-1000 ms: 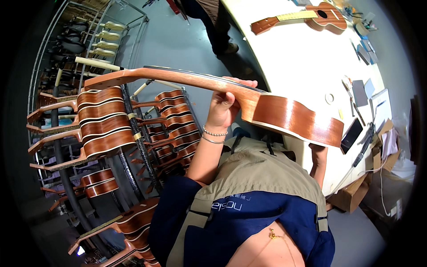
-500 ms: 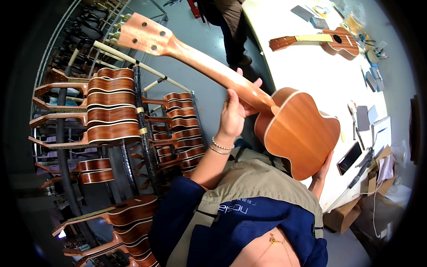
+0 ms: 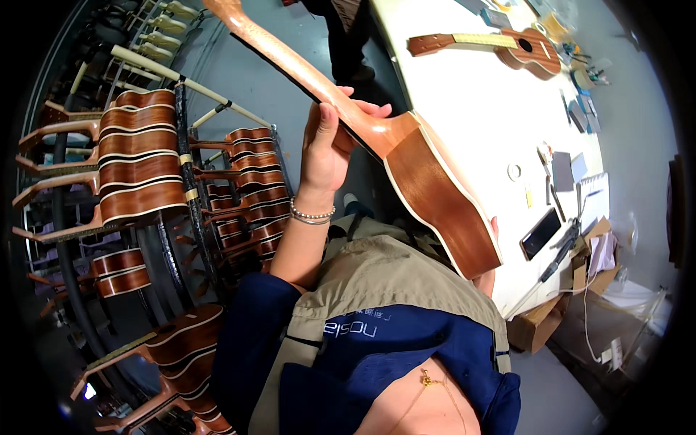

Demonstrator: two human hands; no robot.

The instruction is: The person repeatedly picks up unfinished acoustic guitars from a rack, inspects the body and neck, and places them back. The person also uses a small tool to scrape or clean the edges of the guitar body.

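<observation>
An unstrung wooden ukulele (image 3: 435, 199) is tilted across my front, its side and the pale binding along its edges turned up to view. The headstock passes out at the upper left. My left hand (image 3: 322, 156) wraps the neck just short of the body, with the thumb on the near side and the fingers around the far side. At the rounded tail end, my right hand (image 3: 486, 281) supports the body. Most of that hand is hidden behind the wood; only part of the palm and a fingertip show.
On my left, a rack with black padded bars (image 3: 187, 167) holds several ukulele bodies (image 3: 138, 156). To the right, a white table (image 3: 464, 94) bears another ukulele (image 3: 528, 47), a phone (image 3: 541, 233), a notebook (image 3: 594, 196) and tape. A cardboard box (image 3: 540, 322) sits by its near end. Someone's dark-trousered legs (image 3: 351, 40) stand beyond.
The ukulele has rolled in my hands, from its back facing up to its side facing up. Its headstock has moved mostly out of view, and the surroundings have shifted left.
</observation>
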